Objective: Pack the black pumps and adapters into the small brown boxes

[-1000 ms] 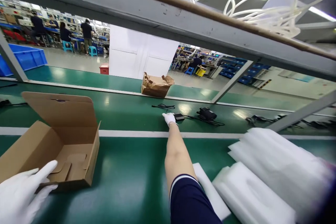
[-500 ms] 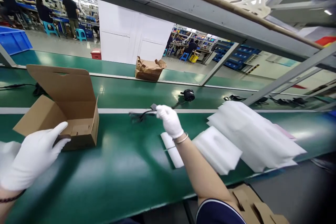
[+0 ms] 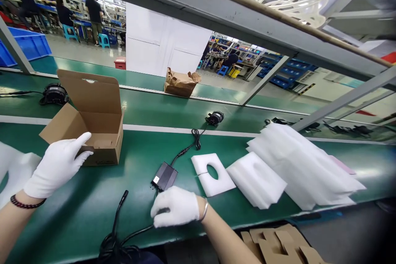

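Left of the box, a foam sheet and a blue bin are cut off; in front of it, so is a cable coil. The box's print is too small to read.

Your white-gloved left hand has its fingers on the front edge of an open brown cardboard box, lid raised. Your white-gloved right hand curls over a thin black cable, its grip unclear, just below a black rectangular adapter. Beside you on the glossy green surface lies a square white foam piece with a round hole.
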Tool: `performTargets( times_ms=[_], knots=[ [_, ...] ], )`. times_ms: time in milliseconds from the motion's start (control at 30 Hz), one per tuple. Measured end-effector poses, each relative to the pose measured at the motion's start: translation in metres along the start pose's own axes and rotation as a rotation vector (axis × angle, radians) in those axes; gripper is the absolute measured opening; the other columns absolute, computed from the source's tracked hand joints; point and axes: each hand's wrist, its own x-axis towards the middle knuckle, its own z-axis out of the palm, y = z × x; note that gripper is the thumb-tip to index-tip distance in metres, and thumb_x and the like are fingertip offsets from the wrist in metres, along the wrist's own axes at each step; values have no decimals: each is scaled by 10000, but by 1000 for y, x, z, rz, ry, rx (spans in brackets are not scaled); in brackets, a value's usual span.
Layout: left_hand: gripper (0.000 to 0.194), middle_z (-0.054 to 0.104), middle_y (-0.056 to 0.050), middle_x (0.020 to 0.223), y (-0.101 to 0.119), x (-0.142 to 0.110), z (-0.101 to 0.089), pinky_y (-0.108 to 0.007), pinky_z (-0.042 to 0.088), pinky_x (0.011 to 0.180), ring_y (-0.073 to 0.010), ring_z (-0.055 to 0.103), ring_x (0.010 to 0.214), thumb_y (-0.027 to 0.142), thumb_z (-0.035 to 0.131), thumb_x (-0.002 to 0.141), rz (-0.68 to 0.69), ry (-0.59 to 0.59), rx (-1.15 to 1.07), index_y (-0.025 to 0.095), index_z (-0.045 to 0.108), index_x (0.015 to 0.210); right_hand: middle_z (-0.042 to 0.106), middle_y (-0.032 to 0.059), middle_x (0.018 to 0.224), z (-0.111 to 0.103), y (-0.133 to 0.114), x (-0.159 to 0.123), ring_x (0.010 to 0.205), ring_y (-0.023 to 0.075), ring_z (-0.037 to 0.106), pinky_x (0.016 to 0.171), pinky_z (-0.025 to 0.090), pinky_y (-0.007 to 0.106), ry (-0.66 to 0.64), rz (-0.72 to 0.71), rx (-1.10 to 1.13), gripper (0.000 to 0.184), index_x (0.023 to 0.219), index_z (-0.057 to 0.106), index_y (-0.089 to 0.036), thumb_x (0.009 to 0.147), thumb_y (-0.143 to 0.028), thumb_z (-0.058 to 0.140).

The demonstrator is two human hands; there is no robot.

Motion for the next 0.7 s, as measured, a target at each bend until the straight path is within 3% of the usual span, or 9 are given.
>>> performTargets(
  times_ms=[33, 100, 167, 200, 300, 400, 467, 567, 700],
  knots=[
    [372, 687, -120, 929, 3, -2, 0, -340, 484, 769, -250, 655, 848, 298, 425, 1001, -2, 70, 10, 87, 436, 1307, 709, -1, 856, -24, 8, 1, 780, 148, 645, 765, 495, 246, 71, 94, 42, 374, 818, 711, -241, 899, -575, 563],
    [412, 657, -163, 1059, 18, -9, 2, -424, 504, 880, -302, 631, 1011, 292, 571, 921, 17, 307, 11, 126, 456, 1281, 714, 41, 1037, -86, 34, 5, 945, 190, 666, 886, 508, 287, 385, 379, 52, 373, 972, 725, -230, 921, -538, 520],
    [432, 638, -149, 1159, 46, -21, 6, -496, 465, 1004, -325, 583, 1139, 224, 659, 837, 154, 470, -97, 205, 516, 1244, 686, 56, 1139, -154, 75, 11, 1050, 200, 651, 970, 482, 294, 892, 892, -53, 356, 1121, 682, -227, 911, -475, 537],
    [436, 643, -119, 1196, 63, -28, 10, -493, 448, 1046, -311, 573, 1176, 183, 658, 822, 270, 443, -197, 250, 546, 1239, 636, 105, 1245, -184, 98, 14, 1172, 234, 599, 1046, 434, 334, 999, 1033, -96, 451, 1278, 600, -200, 898, -440, 566],
    [556, 560, -72, 1431, 112, -38, 29, -419, 481, 1054, -294, 535, 1290, 243, 646, 852, 478, 80, -402, 324, 517, 1387, 482, 272, 1382, -251, 166, 20, 1288, 352, 506, 1083, 387, 466, 1150, 1316, -128, 765, 1485, 326, -91, 862, -422, 621],
    [742, 453, -83, 1519, 143, -27, 53, -437, 494, 1055, -340, 491, 1354, 399, 671, 856, 492, -286, -607, 374, 342, 1520, 392, 340, 1405, -280, 220, 25, 1286, 393, 497, 1042, 419, 490, 1245, 1464, -142, 976, 1523, 150, -88, 816, -501, 680],
    [736, 477, -21, 1501, 153, -14, 70, -498, 439, 1117, -332, 491, 1359, 397, 638, 879, 526, -462, -775, 492, 269, 1509, 370, 351, 1405, -286, 246, 30, 1285, 404, 492, 1023, 430, 492, 1288, 1493, -149, 1050, 1521, 130, -107, 771, -540, 724],
    [780, 551, 105, 1428, 164, -1, 91, -519, 453, 1109, -276, 577, 1278, 340, 611, 888, 527, -564, -884, 667, 145, 1421, 413, 340, 1372, -288, 270, 35, 1276, 411, 494, 1021, 428, 498, 1334, 1497, -124, 992, 1494, 209, -105, 756, -505, 739],
    [757, 574, 94, 1408, 165, -5, 98, -524, 466, 1094, -275, 613, 1233, 365, 602, 895, 426, -605, -1015, 639, 151, 1436, 498, 273, 1352, -287, 266, 30, 1292, 379, 482, 1082, 384, 493, 1373, 1382, -47, 859, 1458, 326, -120, 755, -422, 718]
  ],
)
